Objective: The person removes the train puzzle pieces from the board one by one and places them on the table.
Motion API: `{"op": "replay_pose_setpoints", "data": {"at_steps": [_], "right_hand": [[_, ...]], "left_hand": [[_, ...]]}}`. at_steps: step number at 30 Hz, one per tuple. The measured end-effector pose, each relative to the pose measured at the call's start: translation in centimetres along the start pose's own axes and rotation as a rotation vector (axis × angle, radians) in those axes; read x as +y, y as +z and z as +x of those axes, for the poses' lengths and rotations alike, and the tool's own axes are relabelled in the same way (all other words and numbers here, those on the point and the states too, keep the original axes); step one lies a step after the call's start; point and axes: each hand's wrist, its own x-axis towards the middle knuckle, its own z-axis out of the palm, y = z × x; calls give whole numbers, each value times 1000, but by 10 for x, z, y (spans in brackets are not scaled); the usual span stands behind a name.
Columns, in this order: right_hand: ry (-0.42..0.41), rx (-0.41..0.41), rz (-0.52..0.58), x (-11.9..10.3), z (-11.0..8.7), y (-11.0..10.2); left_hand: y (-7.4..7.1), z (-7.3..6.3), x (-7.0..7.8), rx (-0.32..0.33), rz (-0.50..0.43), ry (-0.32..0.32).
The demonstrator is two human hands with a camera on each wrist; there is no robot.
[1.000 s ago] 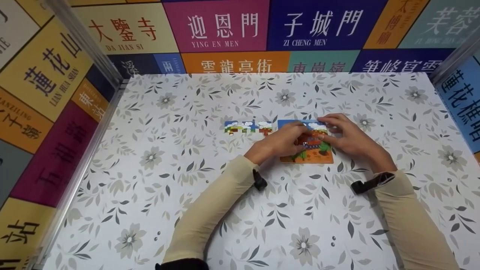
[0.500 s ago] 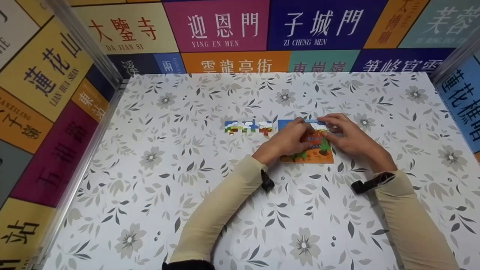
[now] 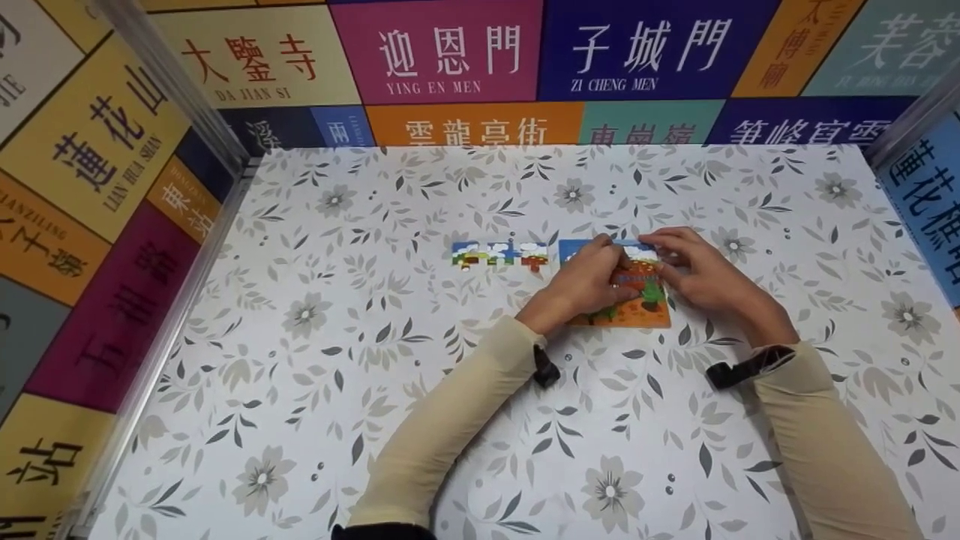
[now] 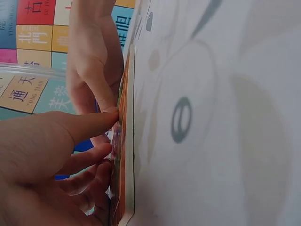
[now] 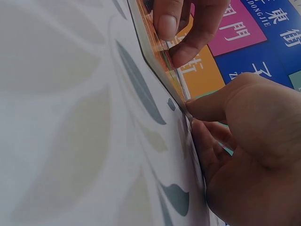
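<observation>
A jigsaw puzzle (image 3: 656,309) with a blue sky, red train-like shape and orange ground lies flat in its thin board on the table. My left hand (image 3: 589,281) reaches over its middle and hides part of the picture. In the left wrist view, the thumb and fingertips of that left hand (image 4: 42,150) touch the board's face, spread apart. My right hand (image 3: 709,274) is at the upper right corner, gripping it between thumb and fingers. Close up in the right wrist view, the right thumb (image 5: 209,107) sits on the board's edge, with the fingers curled beside it.
Several loose puzzle pieces (image 3: 487,255) showing sky and clouds form a row left of the board. The white tabletop (image 3: 300,420) has a leaf and flower print. Colourful lettered panels (image 3: 450,52) wall in the back and sides.
My left hand has slid right and slightly away from me across the puzzle, uncovering more of its lower part. The right hand keeps its place at the corner.
</observation>
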Motion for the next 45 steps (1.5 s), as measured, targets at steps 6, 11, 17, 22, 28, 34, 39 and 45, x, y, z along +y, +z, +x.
{"op": "replay_pose_setpoints", "data": {"at_steps": [6, 11, 17, 22, 28, 34, 39, 45], "right_hand": [[-36, 18, 5, 1, -1, -1], [-51, 26, -2, 2, -2, -1], [-44, 30, 3, 2, -2, 0], [-37, 25, 2, 2, -1, 0], [-41, 24, -6, 1, -1, -1], [-18, 17, -5, 0, -2, 0], [-13, 15, -1, 0, -2, 0], [1, 19, -4, 0, -3, 0]], "left_hand": [[1, 1, 1, 7, -38, -5], [2, 2, 3, -3, -32, -15], [3, 2, 5, -2, -53, 6], [4, 1, 4, 8, -78, 21], [4, 2, 1, 16, -122, 47], [6, 3, 1, 57, -130, 56], [6, 3, 1, 64, -113, 42], [4, 3, -2, 36, -154, 86]]}}
